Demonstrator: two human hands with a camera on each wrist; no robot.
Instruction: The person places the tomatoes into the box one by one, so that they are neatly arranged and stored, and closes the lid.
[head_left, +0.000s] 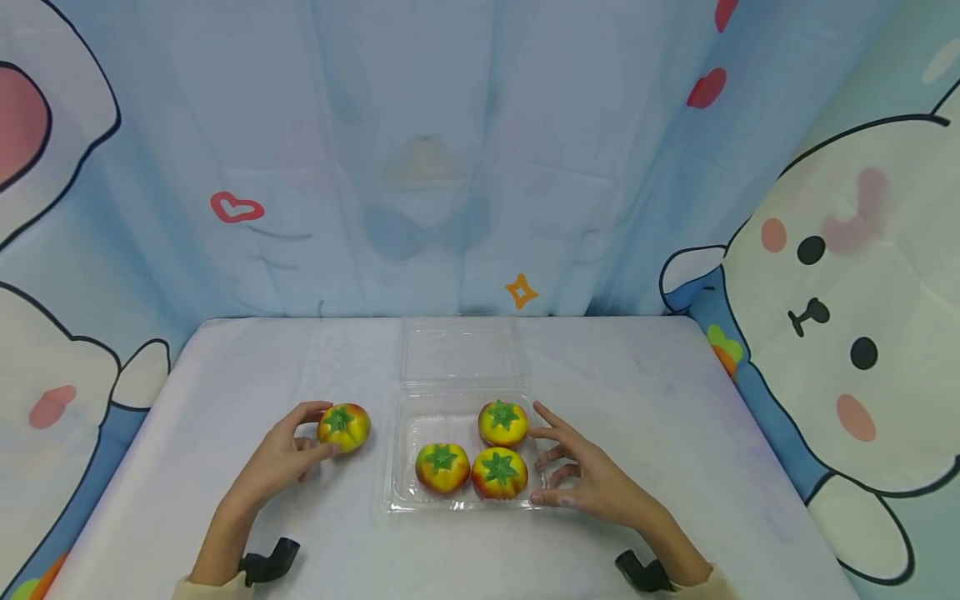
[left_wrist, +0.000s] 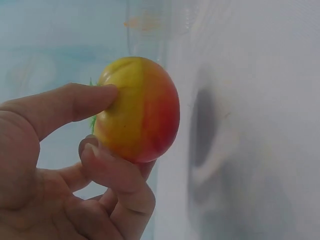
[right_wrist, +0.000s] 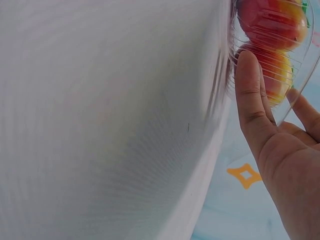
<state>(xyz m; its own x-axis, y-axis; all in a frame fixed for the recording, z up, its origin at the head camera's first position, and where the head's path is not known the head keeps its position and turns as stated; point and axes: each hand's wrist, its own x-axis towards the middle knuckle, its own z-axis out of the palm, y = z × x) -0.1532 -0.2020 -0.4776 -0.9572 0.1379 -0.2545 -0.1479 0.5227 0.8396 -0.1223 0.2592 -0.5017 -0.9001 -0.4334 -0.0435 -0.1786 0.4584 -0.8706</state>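
Note:
My left hand (head_left: 281,458) pinches a yellow-red toy tomato (head_left: 344,427) with a green star-shaped calyx, left of a clear plastic clamshell box (head_left: 405,500). In the left wrist view the toy tomato (left_wrist: 145,110) is held between thumb and fingers, its shadow apart from it on the cloth. Three similar tomatoes sit in the box: one at the back right (head_left: 503,423), one at the front right (head_left: 499,472) and one at the front left (head_left: 442,467). The right hand (head_left: 588,479), fingers spread, rests against the box's right side; its thumb (right_wrist: 249,85) lies along the ribbed wall.
The box's hinged lid (head_left: 460,350) lies folded back toward the far table edge. White cloth covers the table (head_left: 637,383). Behind it hangs a blue cartoon-print curtain (head_left: 420,100). A black bracket (head_left: 272,561) is on the left wrist and another (head_left: 642,572) on the right.

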